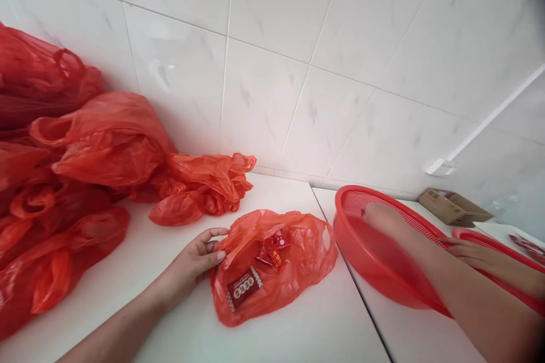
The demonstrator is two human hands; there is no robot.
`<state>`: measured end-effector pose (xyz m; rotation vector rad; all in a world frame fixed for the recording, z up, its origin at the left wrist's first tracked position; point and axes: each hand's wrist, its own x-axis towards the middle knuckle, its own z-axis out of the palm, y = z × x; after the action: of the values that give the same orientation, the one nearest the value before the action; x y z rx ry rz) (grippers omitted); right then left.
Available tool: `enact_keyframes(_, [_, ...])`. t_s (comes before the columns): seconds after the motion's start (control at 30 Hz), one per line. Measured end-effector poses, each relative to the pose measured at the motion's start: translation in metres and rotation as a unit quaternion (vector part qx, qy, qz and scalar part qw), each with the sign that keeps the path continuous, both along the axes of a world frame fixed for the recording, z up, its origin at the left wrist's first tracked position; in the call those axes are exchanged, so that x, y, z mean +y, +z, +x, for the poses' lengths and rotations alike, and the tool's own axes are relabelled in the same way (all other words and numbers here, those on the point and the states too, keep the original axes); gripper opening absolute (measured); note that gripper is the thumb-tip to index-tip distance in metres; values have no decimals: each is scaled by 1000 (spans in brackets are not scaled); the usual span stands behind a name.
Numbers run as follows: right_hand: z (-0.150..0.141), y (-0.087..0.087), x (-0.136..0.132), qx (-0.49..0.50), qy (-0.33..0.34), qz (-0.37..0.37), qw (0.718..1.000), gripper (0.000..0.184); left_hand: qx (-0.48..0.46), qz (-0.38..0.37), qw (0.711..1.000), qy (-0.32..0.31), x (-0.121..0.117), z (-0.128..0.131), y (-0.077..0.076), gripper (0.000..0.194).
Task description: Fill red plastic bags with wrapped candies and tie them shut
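My left hand (pixel 207 254) pinches the left rim of a red plastic bag (pixel 298 278) lying open on the white table. Inside the bag are a dark brown-red packet (pixel 244 288) with a patterned edge and a few small red wrapped sweets (pixel 272 250). My right hand (pixel 378 219) reaches down into a large red plastic basket (pixel 361 269) with a mesh side. Its fingers are turned away and mostly hidden, so whether it holds anything does not show.
Red plastic bags (pixel 114 147) are heaped on the left, with a crumpled one (pixel 204 187) near the tiled wall. Another person's hand (pixel 472 252) is at a second red basket (pixel 502 244) on the right. Behind stands a cardboard box (pixel 453 209). A dark seam (pixel 370 315) divides the tables.
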<state>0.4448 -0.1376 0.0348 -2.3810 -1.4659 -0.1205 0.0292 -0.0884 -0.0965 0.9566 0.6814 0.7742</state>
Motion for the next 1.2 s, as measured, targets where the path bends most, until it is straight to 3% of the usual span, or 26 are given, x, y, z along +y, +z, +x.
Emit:
enact_keyframes(0.13, [-53,21,-16,-104,50,13,993,18,-3,4,1000,0,0,-1,-2,48])
enact_keyframes(0.2, [-94,18,-33,-88,131,27,987,19,-7,6,1000,4,0,-2,-3,49])
enact_keyframes(0.3, [-152,-8,-42,-96,261,-26,960,18,-15,11,1000,17,-2,-1,-2,49])
enact_keyframes(0.4, [-184,-38,-33,-129,294,-80,944,25,-29,25,999,30,-5,-1,-2,49])
enact_keyframes(0.47, [-189,-47,-29,-119,278,-50,952,36,-39,37,998,38,-7,-1,-3,49])
enact_keyframes(0.57, [-182,-48,-38,-62,212,88,971,35,-47,46,997,39,-9,-4,-2,50])
enact_keyframes(0.63, [-172,-51,-52,-25,137,190,972,36,-41,60,997,13,-9,-10,2,53])
enact_keyframes(0.7, [-161,-63,-64,17,72,245,967,49,-11,91,995,-38,-10,-17,8,57])
enact_keyframes(0.77, [-150,-82,-69,63,37,236,969,62,46,124,987,-95,-10,-25,16,61])
enact_keyframes(0.8, [-146,-91,-68,85,35,210,973,59,85,133,980,-119,-9,-29,22,62])
enact_keyframes(0.87, [-137,-101,-60,124,54,151,979,38,157,147,966,-144,-4,-31,36,62])
enact_keyframes(0.93, [-129,-94,-49,172,76,126,974,30,179,167,964,-104,4,-28,58,62])
enact_keyframes(1.0, [-122,-68,-40,261,88,187,943,32,121,202,972,22,14,-21,89,59])
enact_keyframes(1.03, [-119,-51,-36,320,96,244,911,32,67,222,968,101,18,-17,107,57])
enact_keyframes(1.1, [-115,-13,-33,440,128,384,802,28,-35,258,937,232,23,-9,143,51])
enact_keyframes(1.17, [-116,16,-32,506,158,464,710,25,-80,288,917,262,22,-2,174,47])
enact_keyframes(1.2, [-117,26,-32,525,171,466,691,25,-86,302,915,252,20,0,185,46])
